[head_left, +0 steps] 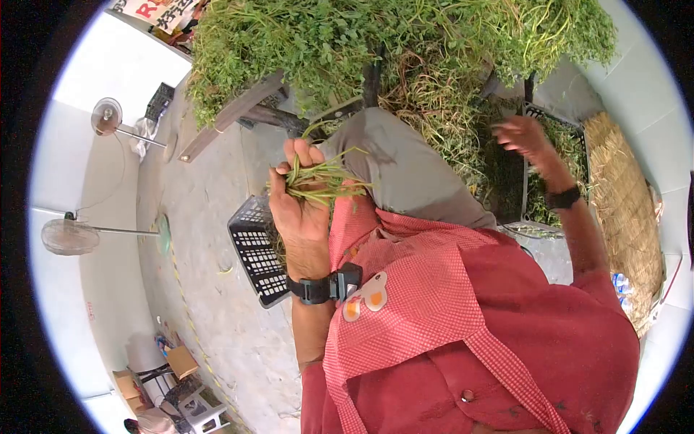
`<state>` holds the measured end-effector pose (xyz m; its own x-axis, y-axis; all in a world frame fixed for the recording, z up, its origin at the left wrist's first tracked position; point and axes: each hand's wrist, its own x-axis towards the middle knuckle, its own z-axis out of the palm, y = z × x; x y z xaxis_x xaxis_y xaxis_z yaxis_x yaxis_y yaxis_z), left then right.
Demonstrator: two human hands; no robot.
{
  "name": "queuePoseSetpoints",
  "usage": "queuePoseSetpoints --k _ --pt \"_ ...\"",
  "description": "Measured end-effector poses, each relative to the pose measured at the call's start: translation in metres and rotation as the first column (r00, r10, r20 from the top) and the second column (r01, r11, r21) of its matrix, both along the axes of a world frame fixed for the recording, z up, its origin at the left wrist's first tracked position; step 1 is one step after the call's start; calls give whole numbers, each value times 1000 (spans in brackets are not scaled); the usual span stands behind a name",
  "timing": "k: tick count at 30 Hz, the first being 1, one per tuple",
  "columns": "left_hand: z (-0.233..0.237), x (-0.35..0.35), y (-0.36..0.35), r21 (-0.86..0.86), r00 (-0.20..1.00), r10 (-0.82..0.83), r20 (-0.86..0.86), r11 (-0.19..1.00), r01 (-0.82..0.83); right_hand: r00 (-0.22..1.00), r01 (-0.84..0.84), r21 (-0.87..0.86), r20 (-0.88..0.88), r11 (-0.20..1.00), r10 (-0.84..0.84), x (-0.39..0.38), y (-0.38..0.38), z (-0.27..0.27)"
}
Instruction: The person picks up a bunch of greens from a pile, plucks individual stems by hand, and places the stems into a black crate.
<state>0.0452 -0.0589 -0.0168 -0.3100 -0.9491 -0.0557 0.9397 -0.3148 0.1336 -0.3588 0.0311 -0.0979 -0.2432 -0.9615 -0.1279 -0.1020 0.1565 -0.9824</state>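
Observation:
A small bunch of green stems point(322, 181) lies across my left hand point(300, 195), palm up with the fingers curled around it, above the lap and beside a black crate. On the other side, my right hand point(522, 137) is raised over the leafy scraps near a dark container; its fingers are blurred and what they hold, if anything, cannot be made out. A large heap of leafy green plants point(325, 50) covers the table in front of me. Cut stems and dry scraps point(441, 108) are piled below it.
The black slatted crate point(259, 253) stands on the floor by my left forearm. A woven straw bundle point(625, 217) leans at the right. Two fans point(107, 116) stand at the left. Cardboard boxes point(181, 362), a white stool point(204, 414) and part of a person point(155, 421) are at the lower left.

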Motion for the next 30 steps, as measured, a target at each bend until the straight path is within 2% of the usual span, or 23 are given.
queuePoseSetpoints --k 1,2,3,4,6,7,9,10,12,13,15,18,22,24,25,27,28,30 --pt "-1 0 -1 5 1000 0 0 1000 0 976 -215 -93 2 972 216 41 -1 23" --pt "-2 1 -3 11 999 1 -33 1000 -1 925 -380 -82 -46 921 378 81 -3 37" --pt "-2 2 -3 16 998 2 -65 1000 -1 754 -611 -49 -343 790 561 112 -8 53" --pt "-3 1 -3 15 998 0 -66 1000 1 726 -679 6 -143 734 673 144 -4 71" --pt "-3 1 -3 9 997 18 -74 1000 -18 617 -787 -246 -315 566 721 187 -14 50" --pt "-4 1 -3 8 997 18 -76 1000 -17 617 -787 -245 -316 566 721 199 -16 56" --pt "-5 1 -3 -3 994 14 -105 1000 -14 691 -721 -60 21 690 723 216 -19 68" --pt "-5 0 -1 -4 994 17 -111 1000 -18 688 -723 -55 17 688 725 223 -22 71" --pt "-5 -6 4 -11 998 48 -34 999 -49 713 -574 -209 349 792 609 234 -26 74" --pt "-7 -8 6 -12 998 48 -38 999 -49 714 -575 -207 345 791 609 239 -30 73" --pt "-10 -10 7 -74 1000 16 15 997 -15 754 -380 -194 501 905 424 245 -37 70" --pt "-7 -12 8 -70 998 58 28 996 -56 784 -404 -137 457 905 419 244 -38 76" --pt "-6 -12 12 -93 996 59 66 994 -52 824 -402 -148 373 904 427 247 -40 74" --pt "-3 -13 14 -115 995 20 98 993 -9 881 -431 -176 130 885 455 244 -41 78" --pt "1 -14 14 -119 995 25 95 993 -14 879 -436 -178 126 882 459 242 -41 80" --pt "4 -15 17 -28 987 45 155 999 -41 887 -459 -191 -52 868 458 239 -38 80" --pt "3 -14 18 -21 987 43 157 999 -40 888 -458 -185 -48 870 457 238 -38 78" --pt "-1 -7 16 -173 994 -101 31 979 104 851 -519 -187 -199 834 485 237 -38 74"
